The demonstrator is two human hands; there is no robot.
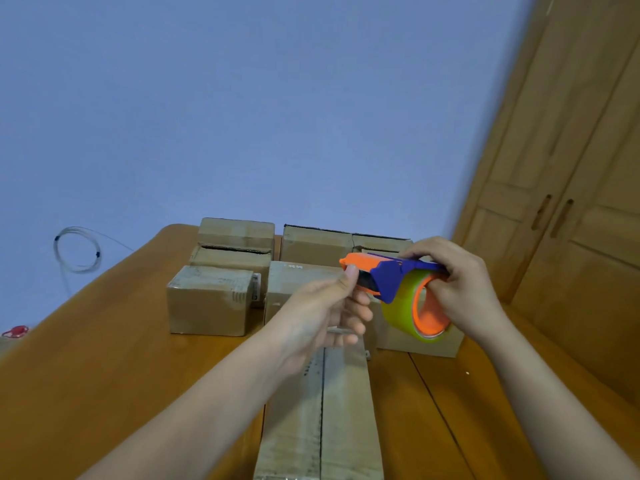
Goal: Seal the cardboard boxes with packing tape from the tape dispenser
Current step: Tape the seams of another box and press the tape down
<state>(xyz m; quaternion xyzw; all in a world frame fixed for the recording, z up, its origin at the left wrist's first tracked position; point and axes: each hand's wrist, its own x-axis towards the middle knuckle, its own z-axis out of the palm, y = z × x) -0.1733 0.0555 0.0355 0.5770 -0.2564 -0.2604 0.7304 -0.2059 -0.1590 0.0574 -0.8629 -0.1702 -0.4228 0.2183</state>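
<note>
Blue wall (242, 98) behind, right hand (460, 289) gripping tape dispenser (394, 275) above long box (322, 393), left hand (322, 313) pinching its orange front end, cardboard boxes (211, 299) clustered beyond on wooden surface (104, 358), wardrobe (571, 202) at right.

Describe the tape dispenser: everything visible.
The tape dispenser looks plastic: blue frame, orange nose, with a clear yellowish tape roll on an orange core. It is held in the air above the long cardboard box, nose pointing left. The right hand grips the roll end; the left hand pinches at the nose.
</note>
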